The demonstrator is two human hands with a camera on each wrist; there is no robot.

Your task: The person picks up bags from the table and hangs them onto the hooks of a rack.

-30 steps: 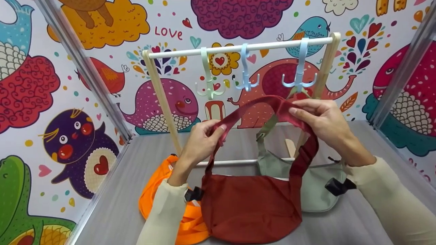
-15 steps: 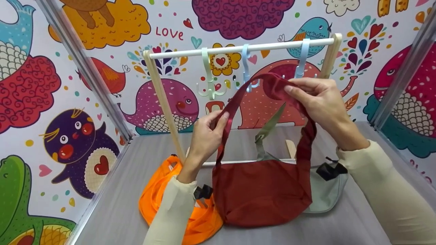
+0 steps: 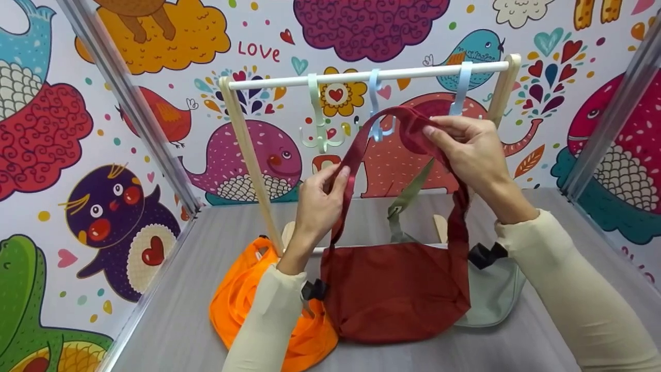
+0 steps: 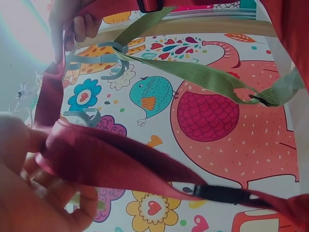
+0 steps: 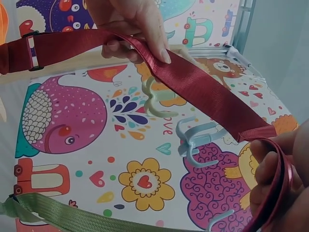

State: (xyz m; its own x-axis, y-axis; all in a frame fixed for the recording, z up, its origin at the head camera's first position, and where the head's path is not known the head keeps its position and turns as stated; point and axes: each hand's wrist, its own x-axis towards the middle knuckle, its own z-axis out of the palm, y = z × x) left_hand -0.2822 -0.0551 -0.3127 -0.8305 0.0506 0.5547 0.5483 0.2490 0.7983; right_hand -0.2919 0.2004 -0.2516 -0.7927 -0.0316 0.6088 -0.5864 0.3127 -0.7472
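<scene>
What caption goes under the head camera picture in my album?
A red bag held by its strap, with an orange bag on the left and a green bag behind.

One word legible: "LOVe" [image 3: 258,51], printed in thin red hand-drawn letters on the white ground of the printed back wall [image 3: 178,80]. In the head view it is placed up and to the left of the yellow flower [image 3: 336,94]. The same word is seen in the right wrist view, turned on its side, above the flower and slightly to its right. Small red marks [image 3: 648,277], well right of and below the flower, are cut by the frame edge; cannot be read.
</scene>
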